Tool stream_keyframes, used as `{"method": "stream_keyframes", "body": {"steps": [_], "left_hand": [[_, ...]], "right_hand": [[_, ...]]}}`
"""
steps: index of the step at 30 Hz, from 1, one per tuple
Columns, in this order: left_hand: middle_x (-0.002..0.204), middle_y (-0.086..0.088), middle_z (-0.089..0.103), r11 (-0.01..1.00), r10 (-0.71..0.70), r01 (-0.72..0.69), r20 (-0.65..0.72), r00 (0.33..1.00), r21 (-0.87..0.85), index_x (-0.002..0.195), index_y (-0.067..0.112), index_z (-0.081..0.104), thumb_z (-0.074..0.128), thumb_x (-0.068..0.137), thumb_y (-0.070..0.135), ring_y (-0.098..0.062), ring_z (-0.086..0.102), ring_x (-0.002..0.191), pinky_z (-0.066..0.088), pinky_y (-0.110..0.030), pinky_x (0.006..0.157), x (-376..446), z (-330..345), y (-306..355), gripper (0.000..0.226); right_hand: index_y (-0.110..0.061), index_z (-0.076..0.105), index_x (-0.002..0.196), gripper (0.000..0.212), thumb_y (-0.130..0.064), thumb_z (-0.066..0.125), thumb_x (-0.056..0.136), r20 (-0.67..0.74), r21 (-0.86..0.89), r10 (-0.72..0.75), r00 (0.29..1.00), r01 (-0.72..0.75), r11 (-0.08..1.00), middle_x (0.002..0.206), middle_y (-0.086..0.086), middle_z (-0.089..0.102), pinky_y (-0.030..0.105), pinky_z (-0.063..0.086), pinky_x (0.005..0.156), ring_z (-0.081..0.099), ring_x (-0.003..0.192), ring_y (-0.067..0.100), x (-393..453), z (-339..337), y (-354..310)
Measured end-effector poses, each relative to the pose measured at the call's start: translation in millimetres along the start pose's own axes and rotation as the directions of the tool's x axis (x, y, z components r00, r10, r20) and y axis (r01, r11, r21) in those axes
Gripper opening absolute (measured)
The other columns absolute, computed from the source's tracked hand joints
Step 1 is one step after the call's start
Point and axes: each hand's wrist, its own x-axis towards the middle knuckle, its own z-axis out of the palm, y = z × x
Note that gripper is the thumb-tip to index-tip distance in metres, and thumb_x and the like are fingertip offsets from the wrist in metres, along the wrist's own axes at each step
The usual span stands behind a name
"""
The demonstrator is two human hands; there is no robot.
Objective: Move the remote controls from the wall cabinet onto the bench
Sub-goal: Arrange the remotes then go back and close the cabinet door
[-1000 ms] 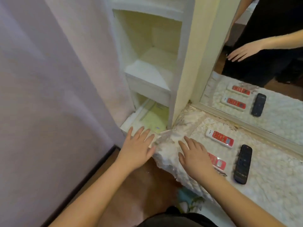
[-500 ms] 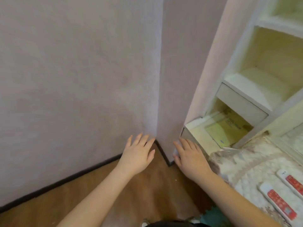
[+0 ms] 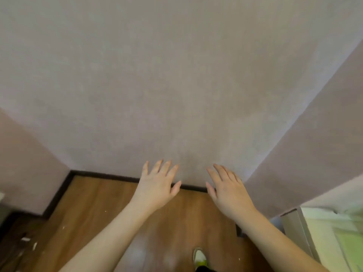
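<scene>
My left hand (image 3: 158,185) and my right hand (image 3: 227,190) are both stretched out in front of me with fingers straight and spread, holding nothing. They hover over the floor in front of a plain wall. Only a corner of the white wall cabinet (image 3: 322,230) shows at the lower right edge. No remote control and no bench is in view.
A pale mauve wall (image 3: 176,85) fills most of the view, with a dark skirting board (image 3: 106,176) along its foot. Brown wooden floor (image 3: 98,213) lies below. A shoe tip (image 3: 199,257) shows at the bottom. Dark clutter sits at the lower left (image 3: 17,240).
The view has swung left, away from the cabinet and bench. The remotes and bench have left the frame. Both hands stay spread and empty.
</scene>
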Motion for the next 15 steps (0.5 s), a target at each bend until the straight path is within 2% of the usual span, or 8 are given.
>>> {"method": "stream_keyframes", "body": {"steps": [5, 10, 12, 15], "left_hand": [[0.132, -0.007, 0.058, 0.979, -0.193, 0.194, -0.013, 0.981, 0.06, 0.129, 0.025, 0.057, 0.035, 0.09, 0.051, -0.028, 0.051, 0.126, 0.037, -0.057, 0.103, 0, -17, -34, 0.052], [0.131, -0.007, 0.059, 0.919, -0.38, 0.384, -0.059, 0.923, 0.089, 0.129, 0.023, 0.057, 0.033, 0.089, 0.052, -0.029, 0.052, 0.124, 0.038, -0.056, 0.102, 2, -45, -60, 0.054], [0.136, -0.005, 0.055, 0.897, -0.43, 0.433, -0.054, 0.901, 0.086, 0.134, 0.026, 0.051, 0.03, 0.09, 0.054, -0.027, 0.048, 0.129, 0.036, -0.055, 0.105, -5, -55, -71, 0.056], [0.15, 0.0, 0.04, 0.877, -0.473, 0.474, -0.03, 0.88, 0.073, 0.144, 0.032, 0.034, 0.027, 0.093, 0.058, -0.023, 0.032, 0.14, 0.024, -0.053, 0.113, -25, -67, -87, 0.058]], "right_hand": [[-0.017, 0.057, 0.129, 0.055, -0.046, 0.031, 0.091, 0.01, 0.053, -0.16, 0.987, 0.159, 0.986, 0.127, 0.01, 0.062, 0.042, 0.049, 0.092, 0.06, 0.114, 0.031, 57, -1, -18], [-0.018, 0.059, 0.127, 0.053, -0.045, 0.034, 0.089, -0.007, 0.074, -0.347, 0.938, 0.346, 0.935, 0.125, 0.009, 0.064, 0.042, 0.049, 0.093, 0.061, 0.113, 0.03, 114, -11, -45], [-0.018, 0.058, 0.127, 0.053, -0.044, 0.033, 0.089, -0.02, 0.066, -0.429, 0.903, 0.429, 0.901, 0.125, 0.01, 0.063, 0.042, 0.048, 0.093, 0.06, 0.113, 0.03, 131, -18, -61], [-0.019, 0.06, 0.126, 0.051, -0.043, 0.035, 0.088, -0.04, 0.049, -0.528, 0.848, 0.53, 0.847, 0.123, 0.008, 0.064, 0.041, 0.048, 0.092, 0.06, 0.112, 0.029, 150, -29, -90]]}}
